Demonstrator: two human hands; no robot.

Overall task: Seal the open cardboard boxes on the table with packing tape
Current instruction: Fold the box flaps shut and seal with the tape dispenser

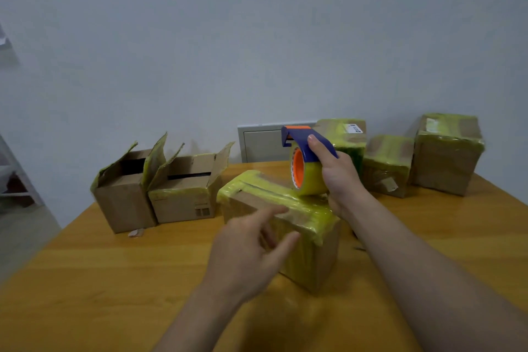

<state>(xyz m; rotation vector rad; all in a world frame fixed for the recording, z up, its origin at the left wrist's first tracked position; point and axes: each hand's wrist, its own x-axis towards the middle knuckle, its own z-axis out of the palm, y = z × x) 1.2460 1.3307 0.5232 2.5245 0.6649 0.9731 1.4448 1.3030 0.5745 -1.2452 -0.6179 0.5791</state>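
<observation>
Head view: the right hand (pixel 335 171) grips a blue tape dispenser (pixel 304 161) — its yellowish roll rests on the far top edge of the taped box (pixel 285 220) at the middle of the table (pixel 85 280). The left hand (pixel 251 248) hovers at that box's near side, fingers loose and spread, holding nothing. Two open boxes (pixel 160 183) stand at the left — three sealed boxes (pixel 400 157) at the right.

Layout of boxes on the table (pixel 85 280).
Two open boxes (pixel 125 188) (pixel 185 191) stand at my left, a taped box (pixel 285 208) before me, three sealed boxes (pixel 347 137) (pixel 387 166) (pixel 448 154) behind right.
</observation>
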